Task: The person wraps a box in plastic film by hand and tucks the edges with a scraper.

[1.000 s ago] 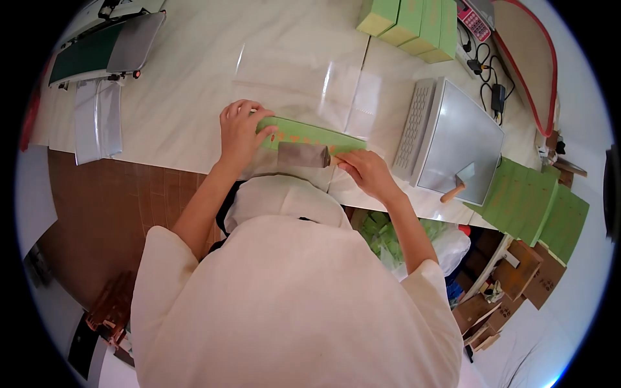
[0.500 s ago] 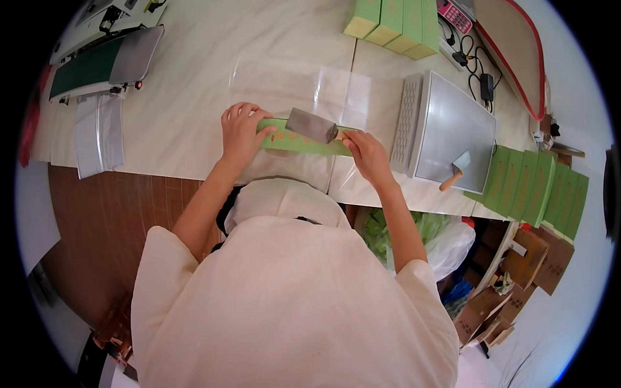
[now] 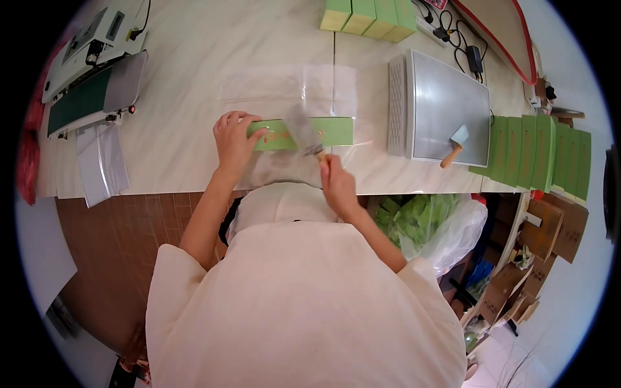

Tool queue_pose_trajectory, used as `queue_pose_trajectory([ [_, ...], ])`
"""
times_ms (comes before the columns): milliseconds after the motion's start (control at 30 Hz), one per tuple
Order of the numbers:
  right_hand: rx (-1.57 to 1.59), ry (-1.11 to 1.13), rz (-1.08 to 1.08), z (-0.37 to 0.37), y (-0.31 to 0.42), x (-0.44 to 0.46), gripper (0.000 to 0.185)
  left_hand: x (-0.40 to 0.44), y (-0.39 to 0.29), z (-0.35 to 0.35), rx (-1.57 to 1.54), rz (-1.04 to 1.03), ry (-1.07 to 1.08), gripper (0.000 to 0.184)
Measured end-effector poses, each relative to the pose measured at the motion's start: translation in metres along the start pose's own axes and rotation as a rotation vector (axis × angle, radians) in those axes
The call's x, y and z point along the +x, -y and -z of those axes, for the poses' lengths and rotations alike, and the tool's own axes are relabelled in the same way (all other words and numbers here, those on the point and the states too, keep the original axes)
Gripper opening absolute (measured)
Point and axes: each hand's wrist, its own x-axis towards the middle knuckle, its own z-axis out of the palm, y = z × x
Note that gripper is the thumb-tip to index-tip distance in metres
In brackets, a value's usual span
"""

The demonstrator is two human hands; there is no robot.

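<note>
A pale marbled table (image 3: 187,71) spans the upper frame. At its centre lies a green box (image 3: 336,131), the left hand (image 3: 234,141) spread over its left end, thumb on top. The right hand (image 3: 337,184), forearm angled up-left, clenches the wooden handle of a broad-bladed scraper (image 3: 301,129), blurred above the box.

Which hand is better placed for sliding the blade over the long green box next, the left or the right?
Probably the right hand: it already grips the wooden handle, with the blade at the green box. The left hand is at the box's left end, seemingly steadying it.
</note>
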Motion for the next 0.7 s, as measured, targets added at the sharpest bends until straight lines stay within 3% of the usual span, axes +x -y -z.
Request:
queue_pose_trajectory([
  [267, -0.402, 0.044, -0.091, -0.021, 0.004, -0.025, 0.021, -0.002, 0.001, -0.001, 0.033, 0.012, 0.008, 0.028],
  [467, -0.439, -0.001, -0.22, -0.012, -0.001, -0.019, 0.023, -0.003, 0.005, -0.003, 0.024, -0.017, -0.017, 0.027],
  [700, -0.536, -0.067, -0.222, 0.0, -0.015, -0.016, 0.024, -0.003, 0.002, -0.002, 0.015, 0.021, 0.003, 0.027],
])
